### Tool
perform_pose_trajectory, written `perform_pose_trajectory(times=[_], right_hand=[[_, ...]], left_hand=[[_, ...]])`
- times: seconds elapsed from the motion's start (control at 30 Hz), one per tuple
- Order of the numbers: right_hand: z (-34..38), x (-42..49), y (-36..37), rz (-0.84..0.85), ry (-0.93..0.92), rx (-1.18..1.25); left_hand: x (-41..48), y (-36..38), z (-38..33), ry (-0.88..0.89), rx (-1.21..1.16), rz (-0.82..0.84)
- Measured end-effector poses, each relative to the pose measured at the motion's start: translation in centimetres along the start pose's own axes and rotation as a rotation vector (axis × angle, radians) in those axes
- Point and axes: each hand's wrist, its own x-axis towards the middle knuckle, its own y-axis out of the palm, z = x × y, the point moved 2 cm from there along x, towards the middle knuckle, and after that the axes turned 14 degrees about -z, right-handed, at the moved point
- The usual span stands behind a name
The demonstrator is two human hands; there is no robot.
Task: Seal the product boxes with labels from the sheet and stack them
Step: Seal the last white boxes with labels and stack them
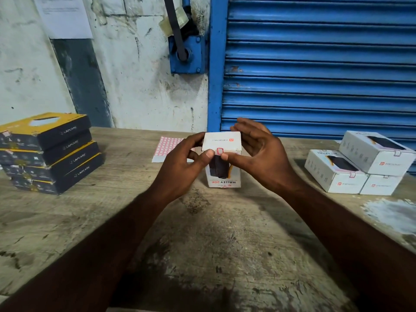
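Observation:
A white product box (222,176) stands on end at the middle of the wooden table (202,233). A red-bordered label (219,151) lies over the front edge of its top flap. My left hand (182,161) grips the box's left side, its thumb pressing beside the label. My right hand (256,152) touches the label's right side with its thumb, the fingers held straight behind the box. The label sheet (165,146) lies flat behind my left hand, partly hidden. Three white boxes (360,163) with labels on their flaps are stacked at the right.
A stack of several dark and yellow boxes (49,152) stands at the table's left. A blue roller shutter (315,64) and a stained white wall (135,75) rise directly behind the table. A pale patch (391,212) marks the table's right edge.

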Motion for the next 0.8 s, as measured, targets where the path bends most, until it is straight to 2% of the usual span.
perform_pose_trajectory(times=[0.27,0.8], right_hand=[[-0.3,-0.8,0.5,0.019,0.072,-0.033],[0.1,-1.6,1.5,0.044,0.183,0.021]], left_hand=[[0.1,-0.1,0.5,-0.003,-0.042,-0.061],[-0.3,0.5,0.3,-0.135,-0.145,-0.051]])
